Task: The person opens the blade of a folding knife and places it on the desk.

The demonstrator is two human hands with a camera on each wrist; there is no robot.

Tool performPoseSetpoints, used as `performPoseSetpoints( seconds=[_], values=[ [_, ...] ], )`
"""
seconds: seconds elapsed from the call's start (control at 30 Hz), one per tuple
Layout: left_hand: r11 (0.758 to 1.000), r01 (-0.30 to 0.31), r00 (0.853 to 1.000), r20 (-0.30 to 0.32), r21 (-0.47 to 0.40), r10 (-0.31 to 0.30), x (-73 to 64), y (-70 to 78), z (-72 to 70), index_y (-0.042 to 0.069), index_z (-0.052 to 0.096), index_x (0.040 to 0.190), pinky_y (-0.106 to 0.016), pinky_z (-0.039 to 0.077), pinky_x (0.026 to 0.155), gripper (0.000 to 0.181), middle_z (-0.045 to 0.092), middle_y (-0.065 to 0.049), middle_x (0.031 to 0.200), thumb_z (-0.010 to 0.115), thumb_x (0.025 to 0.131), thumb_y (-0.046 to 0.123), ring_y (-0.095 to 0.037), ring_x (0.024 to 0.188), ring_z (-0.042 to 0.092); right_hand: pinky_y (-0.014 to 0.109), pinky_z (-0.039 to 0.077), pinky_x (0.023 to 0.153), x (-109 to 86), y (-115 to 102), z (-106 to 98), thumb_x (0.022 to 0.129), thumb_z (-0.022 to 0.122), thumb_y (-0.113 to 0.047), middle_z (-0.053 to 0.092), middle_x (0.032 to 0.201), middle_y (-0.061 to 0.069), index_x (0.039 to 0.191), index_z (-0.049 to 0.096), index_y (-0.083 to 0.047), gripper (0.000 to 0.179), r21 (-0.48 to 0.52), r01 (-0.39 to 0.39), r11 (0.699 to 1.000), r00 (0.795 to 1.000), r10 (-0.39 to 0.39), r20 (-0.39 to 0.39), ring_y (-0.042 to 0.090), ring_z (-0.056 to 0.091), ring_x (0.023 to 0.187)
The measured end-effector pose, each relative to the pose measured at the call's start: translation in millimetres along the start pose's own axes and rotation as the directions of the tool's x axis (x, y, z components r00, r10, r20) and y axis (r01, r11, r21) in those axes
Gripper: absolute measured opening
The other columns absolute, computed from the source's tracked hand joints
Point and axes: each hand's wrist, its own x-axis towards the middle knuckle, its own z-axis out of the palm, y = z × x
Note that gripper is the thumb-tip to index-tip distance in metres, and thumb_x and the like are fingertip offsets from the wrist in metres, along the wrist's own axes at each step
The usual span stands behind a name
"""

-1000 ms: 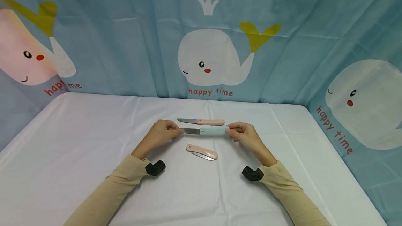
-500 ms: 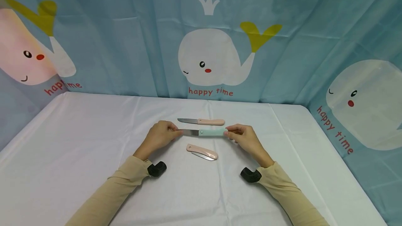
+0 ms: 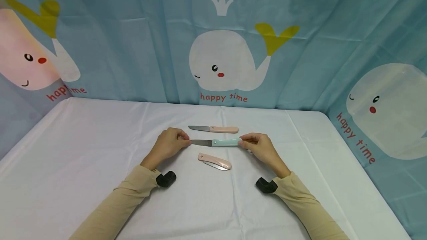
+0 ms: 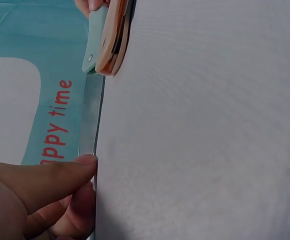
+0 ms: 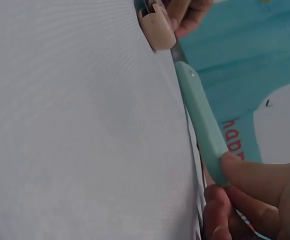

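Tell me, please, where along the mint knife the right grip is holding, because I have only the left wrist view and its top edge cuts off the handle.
Observer: The right grip pinches the mint knife at the end of its handle, the end farthest from the blade.

Operator: Thank you; could you also say whether any knife is out besides that one and the pink folding knife I can see?

Observer: Yes, the head view shows another pink-handled knife lying on the white cloth beyond the mint knife, opened out, with its tip toward the person's left.
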Motion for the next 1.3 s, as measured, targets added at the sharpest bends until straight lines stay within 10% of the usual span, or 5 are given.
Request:
performPoseSetpoints(
  seconds=[0.9, 1.3],
  values=[
    [0.995, -0.096, 0.991, 0.093, -0.014, 0.097, -6.1, 12.3, -6.6, 0.007, 0.069, 0.092, -0.028, 0.042, 0.066, 0.011, 0.064, -0.004, 0.079, 0.075, 0.087, 0.016, -0.015, 0.070, 0.054, 0.025, 0.049, 0.068, -5.1, -12.8, -11.0, 0.089, 0.075, -0.020, 0.072, 0.106, 0.013, 0.116, 0.070, -0.003, 0.032, -0.025, 0.032, 0.999, 0.997, -0.030, 0.073, 0.012, 0.067, 0.083],
    [0.981, -0.183, 0.951, 0.241, -0.057, 0.192, -10.6, 22.6, -2.7, 0.005, 0.069, 0.098, -0.026, 0.046, 0.067, 0.018, 0.067, -0.002, 0.084, 0.078, 0.085, 0.014, -0.013, 0.071, 0.057, 0.022, 0.052, 0.073, -14.0, -28.6, -7.5, 0.085, 0.078, -0.015, 0.073, 0.105, 0.016, 0.110, 0.071, 0.000, 0.031, -0.004, 0.187, 0.982, 0.940, -0.178, 0.291, 0.013, 0.067, 0.085]
  ],
)
